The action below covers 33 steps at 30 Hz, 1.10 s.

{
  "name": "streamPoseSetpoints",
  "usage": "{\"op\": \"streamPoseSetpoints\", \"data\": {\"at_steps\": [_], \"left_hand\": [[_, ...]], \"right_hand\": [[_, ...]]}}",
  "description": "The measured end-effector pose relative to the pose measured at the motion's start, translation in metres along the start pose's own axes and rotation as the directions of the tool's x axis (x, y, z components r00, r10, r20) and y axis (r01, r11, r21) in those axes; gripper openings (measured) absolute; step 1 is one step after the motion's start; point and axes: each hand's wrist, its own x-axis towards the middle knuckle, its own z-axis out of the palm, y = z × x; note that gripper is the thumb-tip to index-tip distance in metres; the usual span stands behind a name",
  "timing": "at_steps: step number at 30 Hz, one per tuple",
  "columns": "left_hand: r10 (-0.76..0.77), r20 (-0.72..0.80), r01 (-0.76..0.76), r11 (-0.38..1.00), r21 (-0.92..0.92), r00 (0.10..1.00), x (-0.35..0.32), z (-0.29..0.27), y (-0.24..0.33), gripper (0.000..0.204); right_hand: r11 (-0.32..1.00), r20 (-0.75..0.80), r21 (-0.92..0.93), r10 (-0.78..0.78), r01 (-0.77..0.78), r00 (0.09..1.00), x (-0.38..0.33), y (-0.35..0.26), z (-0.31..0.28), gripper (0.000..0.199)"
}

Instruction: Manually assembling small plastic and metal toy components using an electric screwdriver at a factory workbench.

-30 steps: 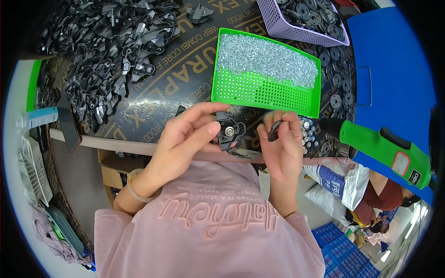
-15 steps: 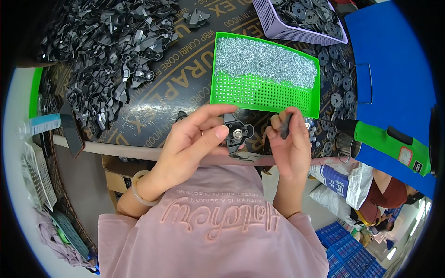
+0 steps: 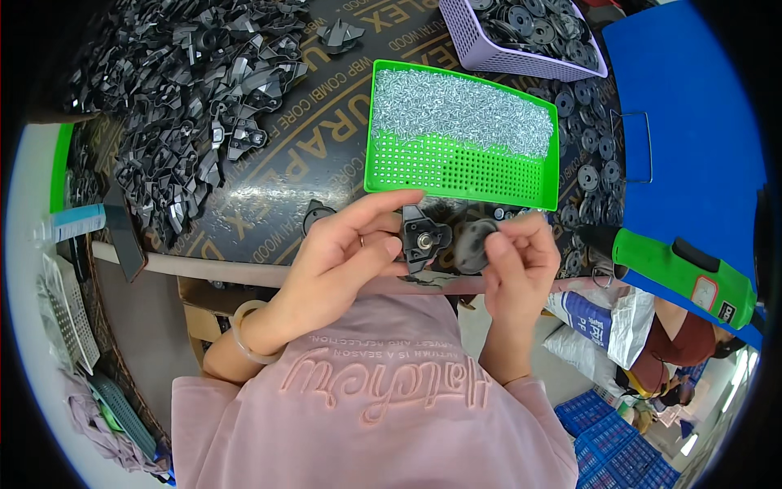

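My left hand is closed on a black angular plastic part, with a round metal piece at its middle. Just to the right, my right hand pinches a black round disc, blurred by motion. The disc and the angular part are a small gap apart, both above the near edge of the table. Behind my left fingers another dark part lies on the table, partly hidden. Beyond both hands stands a green perforated tray holding a heap of small silvery screws.
A big pile of black angular parts covers the far left. At the far right sits a lilac basket of black discs, with loose discs below it. A green power screwdriver lies at the right beside a blue panel.
My right hand has turned the disc from edge-on to face-on and brought it lower and left, nearer the angular part. My left hand keeps its hold, nearly still.
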Motion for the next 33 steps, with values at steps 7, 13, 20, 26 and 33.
{"op": "streamPoseSetpoints", "data": {"at_steps": [7, 13, 20, 26, 33], "left_hand": [[0.004, 0.026, -0.002, 0.998, -0.066, 1.0, -0.001, 0.002, -0.003, 0.049], [-0.002, 0.023, 0.003, 0.998, -0.069, 1.0, -0.002, -0.001, -0.006, 0.049], [0.002, 0.036, 0.0, 0.997, -0.075, 0.999, -0.002, -0.003, -0.008, 0.05], [0.019, 0.055, -0.016, 0.998, -0.057, 0.998, -0.002, -0.005, -0.012, 0.05], [0.056, 0.002, -0.056, 0.997, 0.044, 0.998, -0.002, -0.004, -0.008, 0.045]], "right_hand": [[0.92, 0.11, -0.392, 0.055, -0.007, 0.992, 0.001, 0.0, 0.013, 0.01], [0.922, 0.113, -0.387, 0.043, 0.004, 0.993, -0.001, 0.006, 0.015, 0.009], [0.896, 0.102, -0.444, 0.027, 0.021, 0.994, -0.004, 0.01, 0.017, 0.011], [0.848, 0.104, -0.525, -0.019, 0.071, 0.994, -0.004, 0.011, 0.017, 0.014], [0.777, 0.143, -0.622, -0.012, 0.1, 0.99, -0.005, 0.009, 0.017, 0.017]]}}
